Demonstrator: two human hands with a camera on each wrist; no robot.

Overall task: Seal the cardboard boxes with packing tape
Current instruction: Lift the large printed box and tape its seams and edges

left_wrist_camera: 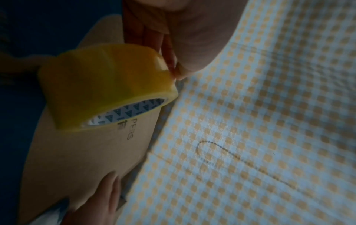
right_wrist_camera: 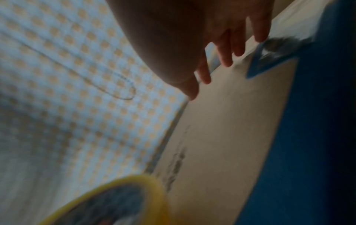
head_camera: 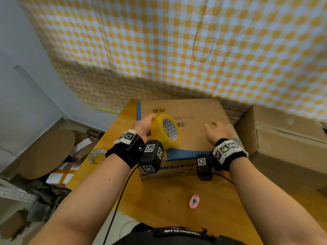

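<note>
A brown cardboard box (head_camera: 191,131) printed "DIAPERS", with blue edges, lies flat on the wooden table (head_camera: 177,195). My left hand (head_camera: 144,127) grips a yellow roll of packing tape (head_camera: 165,132) above the box's left part; in the left wrist view the fingers (left_wrist_camera: 167,50) curl round the tape roll (left_wrist_camera: 104,82) above the box (left_wrist_camera: 86,152). My right hand (head_camera: 218,130) rests with straight, spread fingers on the box's right side. The right wrist view shows those fingers (right_wrist_camera: 225,51) near the box (right_wrist_camera: 227,121) edge and the tape roll (right_wrist_camera: 108,201) blurred at the bottom.
A second, near-empty tape roll (head_camera: 96,155) lies on the table's left edge. A small pink object (head_camera: 194,201) sits near me. A larger cardboard box (head_camera: 283,138) stands to the right. Checked yellow cloth (head_camera: 177,50) hangs behind. Cardboard clutter (head_camera: 46,154) fills the floor at left.
</note>
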